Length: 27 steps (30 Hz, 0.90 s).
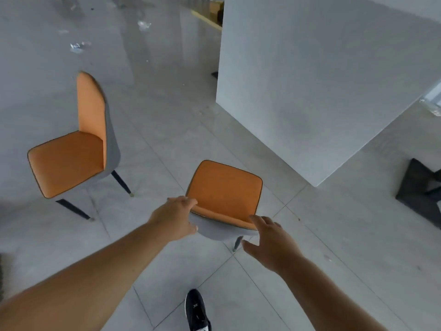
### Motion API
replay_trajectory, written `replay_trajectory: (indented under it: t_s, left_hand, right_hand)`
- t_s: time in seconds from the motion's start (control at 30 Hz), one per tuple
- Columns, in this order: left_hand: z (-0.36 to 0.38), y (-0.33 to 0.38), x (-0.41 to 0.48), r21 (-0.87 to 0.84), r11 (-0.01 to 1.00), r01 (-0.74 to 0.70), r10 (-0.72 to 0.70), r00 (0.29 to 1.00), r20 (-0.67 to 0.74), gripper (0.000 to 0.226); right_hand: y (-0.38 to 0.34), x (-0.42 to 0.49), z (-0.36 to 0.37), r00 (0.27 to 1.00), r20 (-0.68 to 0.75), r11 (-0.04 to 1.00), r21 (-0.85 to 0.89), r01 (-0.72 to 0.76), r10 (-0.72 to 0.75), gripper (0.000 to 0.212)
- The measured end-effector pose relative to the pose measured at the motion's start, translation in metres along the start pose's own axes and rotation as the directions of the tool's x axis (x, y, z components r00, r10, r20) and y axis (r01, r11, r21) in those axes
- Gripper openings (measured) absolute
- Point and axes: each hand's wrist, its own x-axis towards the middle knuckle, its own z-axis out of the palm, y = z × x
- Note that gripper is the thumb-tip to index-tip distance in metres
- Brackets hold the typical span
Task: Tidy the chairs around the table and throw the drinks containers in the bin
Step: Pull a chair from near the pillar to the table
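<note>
An orange and grey chair [224, 189] stands just in front of me, its back towards me and its seat facing the white table [322, 80]. My left hand [176, 216] grips the left end of the backrest's top edge. My right hand [269, 240] hovers with fingers spread just off the backrest's right end; whether it touches the chair is unclear. A second orange chair [71, 154] stands apart to the left, turned sideways. Crumpled clear plastic containers [80, 46] [144, 24] lie on the floor far behind it.
A dark folded object [420, 189] lies on the tiled floor at the right, under the table's edge. My black shoe [196, 311] is at the bottom centre. A clear item [432, 105] shows beyond the table at the right edge.
</note>
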Motion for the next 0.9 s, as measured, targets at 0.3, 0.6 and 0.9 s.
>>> replay_trajectory:
  t_s: [0.3, 0.6, 0.9]
  left_hand:
    - [0.041, -0.031, 0.075, 0.210, 0.976, 0.053, -0.073, 0.994, 0.087, 0.049]
    - [0.041, -0.012, 0.047, 0.213, 0.948, 0.237, -0.268, 0.955, 0.131, 0.014]
    - [0.091, 0.028, -0.044, 0.089, 0.787, 0.610, -0.616, 0.772, 0.155, 0.024]
  right_hand:
    - [0.017, 0.098, 0.046, 0.944, 0.330, 0.986, -0.150, 0.078, -0.024, 0.043]
    - [0.043, 0.128, 0.051, 0.875, 0.387, 0.915, -0.158, 0.372, -0.289, 0.031]
    - [0.016, 0.174, 0.042, 0.715, 0.427, 0.701, -0.224, 0.677, -0.554, 0.029]
